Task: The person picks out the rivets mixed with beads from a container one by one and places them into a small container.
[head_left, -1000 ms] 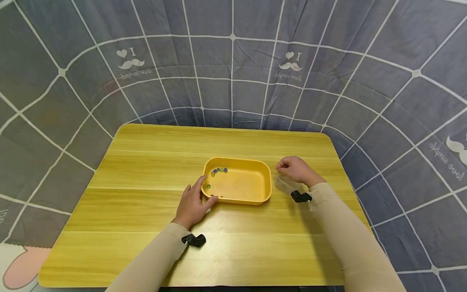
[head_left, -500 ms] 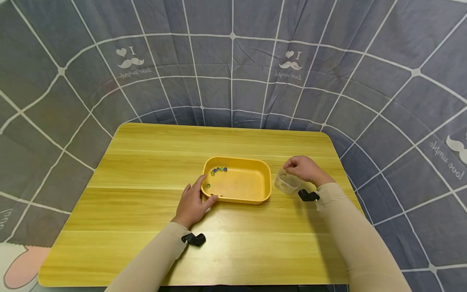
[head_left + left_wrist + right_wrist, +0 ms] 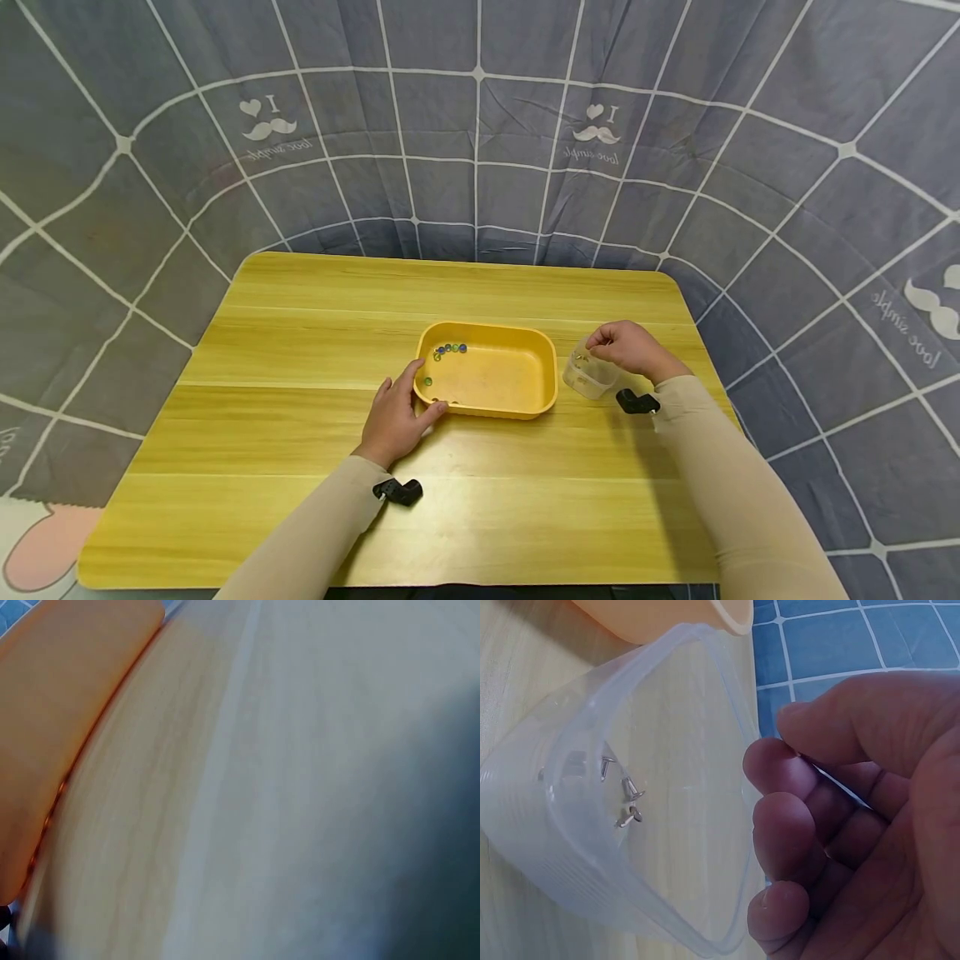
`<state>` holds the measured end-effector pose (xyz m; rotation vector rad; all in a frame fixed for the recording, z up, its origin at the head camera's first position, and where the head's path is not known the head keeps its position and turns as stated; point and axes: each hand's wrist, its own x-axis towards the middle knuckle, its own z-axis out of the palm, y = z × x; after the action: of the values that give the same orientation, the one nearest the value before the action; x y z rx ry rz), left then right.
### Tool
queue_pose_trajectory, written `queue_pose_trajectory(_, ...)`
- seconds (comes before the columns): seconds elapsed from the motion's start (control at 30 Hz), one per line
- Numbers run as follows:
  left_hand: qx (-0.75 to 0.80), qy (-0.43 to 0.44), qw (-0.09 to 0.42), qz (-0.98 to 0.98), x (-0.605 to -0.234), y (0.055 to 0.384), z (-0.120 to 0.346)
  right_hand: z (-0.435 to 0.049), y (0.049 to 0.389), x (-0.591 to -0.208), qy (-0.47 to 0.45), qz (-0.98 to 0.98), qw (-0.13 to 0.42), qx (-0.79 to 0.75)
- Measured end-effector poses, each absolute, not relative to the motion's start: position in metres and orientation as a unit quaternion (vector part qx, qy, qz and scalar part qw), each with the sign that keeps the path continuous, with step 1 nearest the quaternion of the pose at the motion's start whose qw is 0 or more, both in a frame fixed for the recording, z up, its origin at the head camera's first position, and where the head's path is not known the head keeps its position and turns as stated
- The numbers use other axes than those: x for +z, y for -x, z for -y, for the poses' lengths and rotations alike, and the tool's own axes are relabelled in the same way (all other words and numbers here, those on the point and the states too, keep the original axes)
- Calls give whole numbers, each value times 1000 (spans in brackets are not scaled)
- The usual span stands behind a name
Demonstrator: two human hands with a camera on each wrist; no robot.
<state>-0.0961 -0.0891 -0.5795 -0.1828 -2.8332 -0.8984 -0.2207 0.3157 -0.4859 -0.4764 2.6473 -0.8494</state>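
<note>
My left hand (image 3: 393,425) holds the near left corner of a yellow plastic tray (image 3: 510,412), fingers at its left side and thumb on the near rim. Several blue and green glass marbles (image 3: 455,348) lie toward the tray's left end. My right hand (image 3: 626,346) is over the far right rim of a clear plastic tub (image 3: 588,383). In the right wrist view its fingers are curled, thumb against the index finger, with nothing visible between them. Short metal pins with flat heads (image 3: 632,789) lie inside the tub. The left wrist view shows no left-hand fingers.
The yellow wood-grain table (image 3: 300,350) carries both containers, the tub a short gap to the right of the tray. A grey curtain (image 3: 517,192) with white grid lines hangs around the table's back and sides. Black wrist cameras (image 3: 399,492) are strapped to both sleeves.
My right hand has shifted right, from the gap beside the tray to the tub's far right rim, so the tub's opening now shows. The left hand and tray have stayed put.
</note>
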Motion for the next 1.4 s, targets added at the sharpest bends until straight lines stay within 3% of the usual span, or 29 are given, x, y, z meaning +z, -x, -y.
queue_pose_trajectory(0.47, -304, 64, 91, 946, -586, 93, 92, -313, 216, -490, 154, -929, 160, -296)
queue_pose_trajectory(0.7, -306, 67, 82, 946, -586, 93, 93, -300, 215, -485, 147, -934, 134, -296)
queue_pose_trajectory(0.97, -305, 61, 85, 947, -585, 94, 101, -223, 220, -462, 226, -921, 136, -287)
queue_pose_trajectory(1.23, -316, 62, 80, 943, -583, 96, 100, -126, 228, -471, 325, -892, 222, -224)
queue_pose_trajectory(1.4, -314, 61, 76, 945, -580, 96, 95, -87, 238, -486, 342, -885, 249, -192)
